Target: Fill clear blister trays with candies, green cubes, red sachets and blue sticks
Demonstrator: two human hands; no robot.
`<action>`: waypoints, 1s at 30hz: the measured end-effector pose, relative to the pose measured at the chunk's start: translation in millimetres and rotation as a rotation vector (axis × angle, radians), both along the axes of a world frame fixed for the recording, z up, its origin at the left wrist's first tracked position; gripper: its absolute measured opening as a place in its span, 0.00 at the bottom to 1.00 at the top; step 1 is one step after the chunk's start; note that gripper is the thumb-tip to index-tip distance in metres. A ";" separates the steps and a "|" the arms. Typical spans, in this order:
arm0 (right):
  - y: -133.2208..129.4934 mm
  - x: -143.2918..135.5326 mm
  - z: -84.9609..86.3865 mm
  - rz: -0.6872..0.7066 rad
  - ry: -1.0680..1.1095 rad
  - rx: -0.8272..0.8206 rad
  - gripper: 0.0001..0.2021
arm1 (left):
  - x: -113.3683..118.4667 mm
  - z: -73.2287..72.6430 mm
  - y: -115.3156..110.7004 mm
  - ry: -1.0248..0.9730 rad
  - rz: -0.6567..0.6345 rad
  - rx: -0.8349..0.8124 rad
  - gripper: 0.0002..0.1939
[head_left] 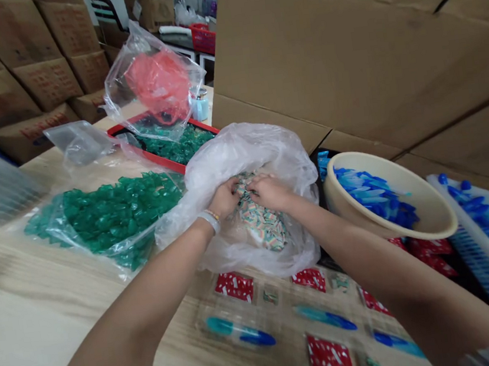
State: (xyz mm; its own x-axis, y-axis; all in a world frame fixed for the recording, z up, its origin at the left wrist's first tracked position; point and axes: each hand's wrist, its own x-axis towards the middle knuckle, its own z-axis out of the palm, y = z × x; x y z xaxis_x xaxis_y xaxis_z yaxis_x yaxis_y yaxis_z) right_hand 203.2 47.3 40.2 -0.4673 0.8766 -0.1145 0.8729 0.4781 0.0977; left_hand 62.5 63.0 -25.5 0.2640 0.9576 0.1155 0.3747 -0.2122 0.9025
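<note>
A white translucent plastic bag [240, 148] lies wide-mouthed on the table, holding a heap of small striped packets [264, 225] in pale green, orange and white. My left hand [225, 198], with a band and a bracelet at the wrist, reaches into the bag with its fingers curled on the packets. From the other side my right hand [270, 192] also grips into the heap; its fingertips are partly buried. Below the bag, a clear tray [284, 326] has compartments with red spotted packets [234, 286], blue spatula-like pieces [240, 331] and small striped packets.
Green translucent pieces [115, 216] lie in clear plastic on the left. Behind them is a red-rimmed tray [171, 165] of similar pieces. A cream bowl [435, 207] and a blue basket [478, 267] hold blue pieces on the right. Cardboard boxes [343, 46] stand behind.
</note>
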 end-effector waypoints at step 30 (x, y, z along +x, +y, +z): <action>-48.5 -2.9 -39.8 -0.143 0.873 -0.080 0.08 | -23.6 15.2 -56.6 0.040 -0.005 0.104 0.12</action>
State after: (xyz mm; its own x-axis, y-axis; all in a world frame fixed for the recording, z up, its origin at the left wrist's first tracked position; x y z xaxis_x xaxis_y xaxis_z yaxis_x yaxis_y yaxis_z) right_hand 200.4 -1.1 0.4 -0.3032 0.9379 0.1682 0.6724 0.3357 -0.6597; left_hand 38.9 6.4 -10.4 0.2749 0.9397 0.2034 0.4086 -0.3057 0.8600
